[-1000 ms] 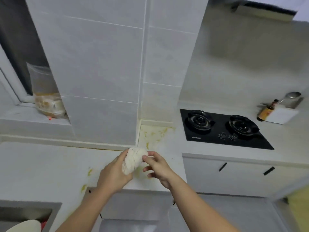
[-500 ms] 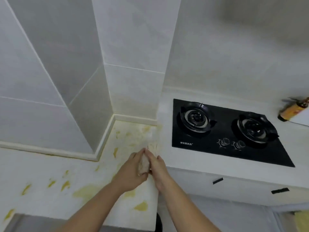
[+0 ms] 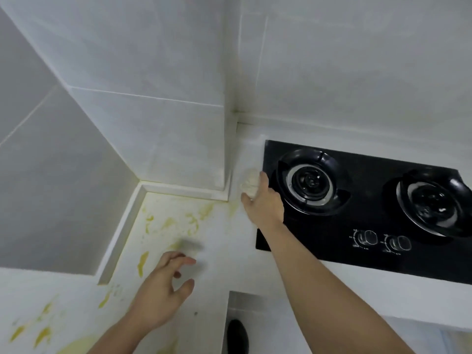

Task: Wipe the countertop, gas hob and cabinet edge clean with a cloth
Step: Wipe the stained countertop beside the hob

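Right hand (image 3: 264, 203) grasps the bunched cloth (image 3: 249, 184) and holds it against the white countertop (image 3: 237, 267), just left of the black gas hob (image 3: 357, 215), near the wall corner. Left hand (image 3: 163, 290) released, fingers loosely curled, grasping nothing, above yellow stains (image 3: 173, 223) on the countertop.

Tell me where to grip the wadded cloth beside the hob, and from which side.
Grip the cloth across its rounded top from above and the front, as the right hand does; wall corner and gas hob block the other sides.
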`<action>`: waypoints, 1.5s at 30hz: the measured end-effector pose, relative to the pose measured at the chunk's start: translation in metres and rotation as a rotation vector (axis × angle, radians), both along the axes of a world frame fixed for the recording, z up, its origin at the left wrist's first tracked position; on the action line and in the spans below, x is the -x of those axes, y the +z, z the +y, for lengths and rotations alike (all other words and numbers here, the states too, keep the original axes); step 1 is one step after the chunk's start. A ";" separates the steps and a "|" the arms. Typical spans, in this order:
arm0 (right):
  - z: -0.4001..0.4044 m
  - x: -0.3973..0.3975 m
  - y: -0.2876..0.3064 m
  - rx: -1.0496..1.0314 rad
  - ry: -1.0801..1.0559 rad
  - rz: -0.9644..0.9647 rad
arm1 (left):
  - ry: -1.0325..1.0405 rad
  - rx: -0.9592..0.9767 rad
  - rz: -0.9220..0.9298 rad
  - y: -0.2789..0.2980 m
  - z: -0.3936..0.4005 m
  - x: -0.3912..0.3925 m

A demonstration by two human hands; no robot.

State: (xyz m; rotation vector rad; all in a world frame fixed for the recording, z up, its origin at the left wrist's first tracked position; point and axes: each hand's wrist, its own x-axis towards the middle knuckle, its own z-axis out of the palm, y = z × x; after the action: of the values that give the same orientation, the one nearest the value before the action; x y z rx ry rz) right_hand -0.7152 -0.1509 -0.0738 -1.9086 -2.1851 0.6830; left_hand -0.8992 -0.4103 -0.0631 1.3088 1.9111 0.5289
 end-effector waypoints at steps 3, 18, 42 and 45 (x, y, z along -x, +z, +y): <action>0.021 0.014 -0.018 0.052 0.111 -0.129 | 0.008 0.016 0.018 -0.003 0.006 0.005; -0.069 0.044 -0.031 -0.032 0.271 -0.158 | 0.002 0.028 -0.014 -0.019 0.005 0.016; -0.072 0.027 -0.072 -0.367 0.262 0.181 | -0.512 -0.104 0.688 -0.044 0.135 -0.008; -0.073 0.040 -0.077 -0.398 0.275 0.158 | -0.507 -0.126 0.714 -0.041 0.135 0.005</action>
State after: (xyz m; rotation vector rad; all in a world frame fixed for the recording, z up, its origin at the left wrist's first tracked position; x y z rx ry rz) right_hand -0.7550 -0.2243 -0.1505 -1.3338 -2.2910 0.3797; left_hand -0.9039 -0.2753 -0.1042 2.1851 1.9683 -0.1066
